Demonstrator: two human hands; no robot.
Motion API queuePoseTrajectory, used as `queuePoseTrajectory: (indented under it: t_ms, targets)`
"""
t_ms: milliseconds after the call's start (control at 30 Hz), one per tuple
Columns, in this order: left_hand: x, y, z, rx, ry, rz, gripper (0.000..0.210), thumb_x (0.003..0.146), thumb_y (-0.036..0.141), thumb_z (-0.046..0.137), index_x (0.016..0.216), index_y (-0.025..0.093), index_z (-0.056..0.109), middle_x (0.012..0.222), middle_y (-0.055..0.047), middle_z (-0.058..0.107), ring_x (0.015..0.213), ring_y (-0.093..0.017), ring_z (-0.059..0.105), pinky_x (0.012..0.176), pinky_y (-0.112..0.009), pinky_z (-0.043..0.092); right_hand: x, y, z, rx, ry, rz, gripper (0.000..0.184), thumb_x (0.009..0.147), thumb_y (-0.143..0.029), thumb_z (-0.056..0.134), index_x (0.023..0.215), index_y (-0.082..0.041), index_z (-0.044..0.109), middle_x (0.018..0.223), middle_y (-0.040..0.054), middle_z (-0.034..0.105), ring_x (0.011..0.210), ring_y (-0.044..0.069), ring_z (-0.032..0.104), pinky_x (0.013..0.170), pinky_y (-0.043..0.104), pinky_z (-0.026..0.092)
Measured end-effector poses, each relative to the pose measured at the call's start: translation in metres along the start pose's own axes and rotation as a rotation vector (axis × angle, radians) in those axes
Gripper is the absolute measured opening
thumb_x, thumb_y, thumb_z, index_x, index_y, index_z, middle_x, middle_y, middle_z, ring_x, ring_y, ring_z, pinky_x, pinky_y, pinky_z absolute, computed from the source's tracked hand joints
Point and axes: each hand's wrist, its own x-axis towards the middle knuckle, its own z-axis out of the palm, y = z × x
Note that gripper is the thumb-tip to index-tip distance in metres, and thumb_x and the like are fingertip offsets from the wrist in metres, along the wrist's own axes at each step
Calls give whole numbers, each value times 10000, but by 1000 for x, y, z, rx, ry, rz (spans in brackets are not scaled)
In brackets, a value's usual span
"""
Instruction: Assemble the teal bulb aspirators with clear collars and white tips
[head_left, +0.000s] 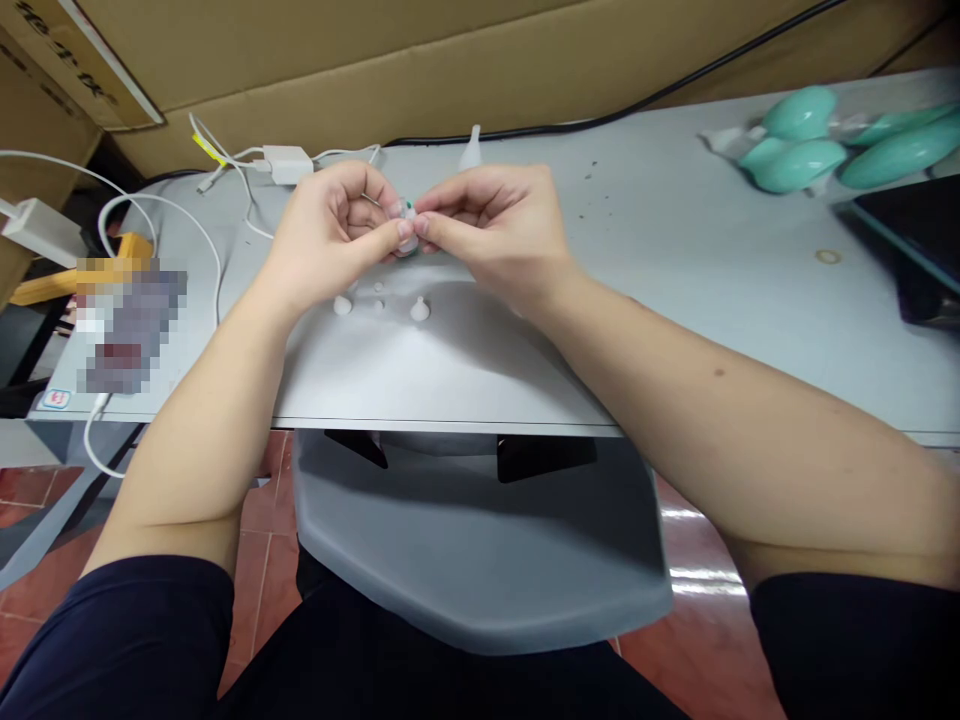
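Note:
Above the grey-white table (675, 260), both hands meet over a small whitish, clear-looking piece (409, 243) with a bit of green on it. My left hand (337, 220) pinches it between thumb and fingers from the left. From the right, my right hand (510, 215) closes its thumb and index fingertip at the same piece. The fingers cover much of it, so its kind does not show. Just nearer to me lie a white cone-shaped piece (343, 304), another with a narrow tip (420, 309), and tiny white bits (379, 288). Behind my right hand stands a white tapered nozzle-like piece (472, 150).
Mint-green egg-shaped items (795, 165) in clear wrapping lie at the back right, near a black object (915, 240). A tan ring (828, 257) is on the table. Left are a white charger (286, 165), cables and a pixelated phone-like object (135, 325). Cardboard (420, 60) stands behind.

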Motion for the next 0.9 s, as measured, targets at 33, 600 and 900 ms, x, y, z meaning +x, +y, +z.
queuePoseTrajectory:
  t_ms: [33, 600, 900]
  targets:
    - [0, 0, 0, 11, -4, 1, 471, 932, 626, 954, 975, 251, 672, 867, -50, 825, 883, -281, 841, 783, -437, 710, 0, -1, 0, -5, -2, 7, 315, 872, -455, 1078, 871, -325, 792, 899, -8, 852, 934, 304, 794, 878, 491, 707]
    - [-5, 9, 1, 48, -25, 56, 452, 922, 630, 966, 945, 267, 697, 876, -28, 826, 802, -229, 797, 749, -430, 708, -1, -11, -3, -196, -93, -61, 291, 966, -64, 824, 795, -256, 687, 724, -10, 671, 689, 193, 595, 694, 347, 521]
    - [-7, 3, 3, 39, -8, 84, 411, 916, 578, 964, 951, 243, 728, 896, -50, 811, 783, -233, 804, 719, -391, 683, -2, -9, -2, -379, -118, -49, 382, 1091, -442, 793, 833, -270, 570, 735, 16, 592, 760, 230, 590, 669, 356, 477]
